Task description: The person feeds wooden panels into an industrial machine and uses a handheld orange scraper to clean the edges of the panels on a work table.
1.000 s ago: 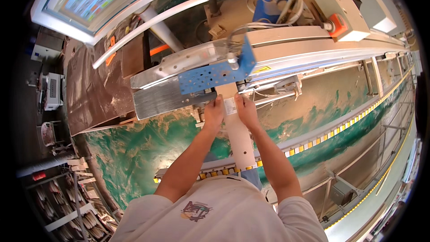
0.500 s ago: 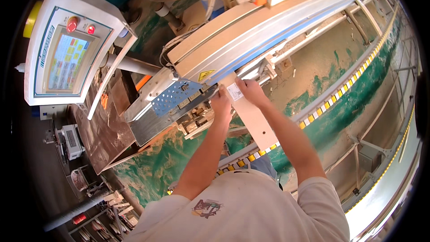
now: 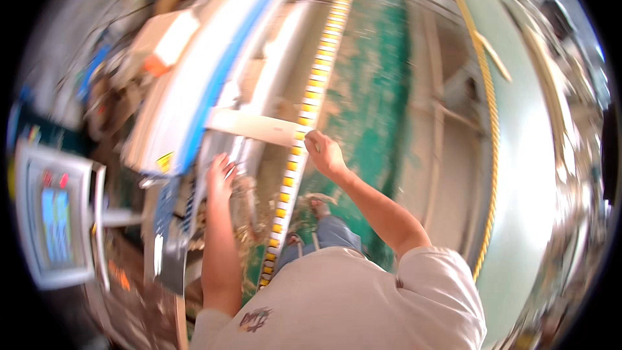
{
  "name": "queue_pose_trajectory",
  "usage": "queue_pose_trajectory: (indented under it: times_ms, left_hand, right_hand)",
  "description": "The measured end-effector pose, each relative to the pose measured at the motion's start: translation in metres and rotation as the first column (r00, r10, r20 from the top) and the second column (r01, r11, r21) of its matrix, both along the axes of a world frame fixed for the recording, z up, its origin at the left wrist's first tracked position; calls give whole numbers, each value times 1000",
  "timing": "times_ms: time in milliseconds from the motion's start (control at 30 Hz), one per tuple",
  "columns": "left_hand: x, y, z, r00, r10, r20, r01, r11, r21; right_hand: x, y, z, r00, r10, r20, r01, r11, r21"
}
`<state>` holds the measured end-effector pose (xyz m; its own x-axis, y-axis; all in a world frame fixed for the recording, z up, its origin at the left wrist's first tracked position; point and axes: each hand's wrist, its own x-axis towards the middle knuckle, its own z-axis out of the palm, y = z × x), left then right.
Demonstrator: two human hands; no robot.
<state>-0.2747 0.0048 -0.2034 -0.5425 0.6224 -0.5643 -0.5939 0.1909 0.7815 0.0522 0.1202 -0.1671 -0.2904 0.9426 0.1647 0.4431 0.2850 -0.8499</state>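
pale board [image 3: 256, 126] ahead of left fingers [image 3: 220, 164], just left of right fingers [image 3: 316, 139]

Control panel [image 3: 29, 220], grey-framed, the landmark; on its face, a lit screen [image 3: 57, 227] below two red buttons [image 3: 63, 180]; low to its right, a dusty brown surface [image 3: 149, 308] and a small orange object [image 3: 120, 276], blurred; well to its right, a patchy green floor [image 3: 372, 78]; farther right, a pale green tabletop [image 3: 528, 181] with yellow edging [image 3: 495, 155] and, higher than the panel, a pale strip [image 3: 495, 58] at that edging.
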Motion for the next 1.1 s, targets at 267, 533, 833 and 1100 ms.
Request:
queue_pose_trajectory:
  times_ms: [267,533,833,1100]
  left_hand:
    - [268,-150,13,613,-764,198,750,643,158]
    - [307,-243,-81,440,-898,19,898,440,-26]
    - [307,-272,-79,265,-837,-479,579,535,-615]
    - [522,-261,-31,-94,-904,-416,799,181,-573]
  right_hand:
    - [429,-345,-72,230,-967,110,939,191,-287]
    - [709,-770,-82,-724,-581,372,643,-763,60]
    - [761,-854,-115,-717,-400,572,256,-913,-317]
    - [844,-721,-46,-6,-950,-311,934,106,-341]
